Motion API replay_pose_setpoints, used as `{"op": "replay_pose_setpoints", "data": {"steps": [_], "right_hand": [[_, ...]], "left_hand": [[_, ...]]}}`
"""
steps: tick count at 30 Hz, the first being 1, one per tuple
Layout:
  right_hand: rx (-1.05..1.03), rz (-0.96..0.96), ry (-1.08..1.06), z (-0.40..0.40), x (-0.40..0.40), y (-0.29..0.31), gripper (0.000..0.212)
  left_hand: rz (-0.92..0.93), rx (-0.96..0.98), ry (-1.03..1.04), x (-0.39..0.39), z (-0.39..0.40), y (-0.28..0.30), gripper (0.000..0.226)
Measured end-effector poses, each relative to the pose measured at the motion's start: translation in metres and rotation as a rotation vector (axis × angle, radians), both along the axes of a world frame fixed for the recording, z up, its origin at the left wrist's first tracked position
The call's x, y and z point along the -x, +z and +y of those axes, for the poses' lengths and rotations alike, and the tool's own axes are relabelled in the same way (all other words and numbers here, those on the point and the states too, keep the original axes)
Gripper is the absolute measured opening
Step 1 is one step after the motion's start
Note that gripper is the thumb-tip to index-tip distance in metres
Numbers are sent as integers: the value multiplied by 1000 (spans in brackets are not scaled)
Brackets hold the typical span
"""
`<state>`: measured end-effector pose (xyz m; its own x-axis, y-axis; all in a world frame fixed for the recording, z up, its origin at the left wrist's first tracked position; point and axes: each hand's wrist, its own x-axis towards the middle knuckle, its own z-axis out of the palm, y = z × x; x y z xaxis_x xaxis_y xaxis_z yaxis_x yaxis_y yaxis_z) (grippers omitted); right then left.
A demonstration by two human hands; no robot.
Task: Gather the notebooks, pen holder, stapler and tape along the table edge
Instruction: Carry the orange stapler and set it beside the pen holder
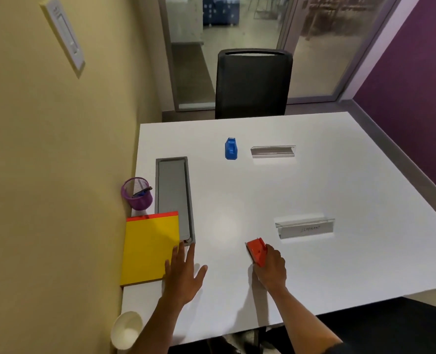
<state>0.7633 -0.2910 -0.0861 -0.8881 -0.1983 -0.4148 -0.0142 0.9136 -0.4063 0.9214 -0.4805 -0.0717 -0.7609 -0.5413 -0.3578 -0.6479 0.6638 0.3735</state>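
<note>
My left hand (183, 273) lies flat on the white table (314, 190), fingers spread and holding nothing, its fingertips touching the right edge of the yellow notebook (149, 249), while my right hand (272, 268) is wrapped around the red stapler (258, 251), which sits low over the tabletop near the front; I cannot tell whether it rests on the surface. Starting at the far left, a white paper cup (126, 329) stands at the near corner by the yellow wall (45, 175). Above it the notebook, with a red binding strip along its far end, lies along the table's left edge against the wall. Just beyond it the purple mesh pen holder (136, 194) stands upright at the same edge with a dark pen inside. Right beside both runs a long grey recessed tray (173, 195) set into the table, and the notebook's right side overlaps its near end. Further right and well toward the far side sits the blue tape dispenser (231, 148), with a clear acrylic sign holder (273, 151) near it. A second clear holder (305, 227) with a handwritten label stands just beyond my right hand. A black chair (252, 83) is pushed up to the far edge.
</note>
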Motion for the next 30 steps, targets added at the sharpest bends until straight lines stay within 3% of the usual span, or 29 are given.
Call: {"op": "replay_pose_setpoints", "data": {"steps": [18, 25, 30], "right_hand": [[208, 28, 205, -124, 46, 22, 57], [219, 66, 249, -127, 54, 39, 61], [220, 124, 208, -108, 51, 65, 60]], "left_hand": [[-42, 48, 171, 11, -69, 4, 77], [-13, 65, 142, 25, -63, 19, 78], [77, 104, 68, 36, -49, 42, 93]]}}
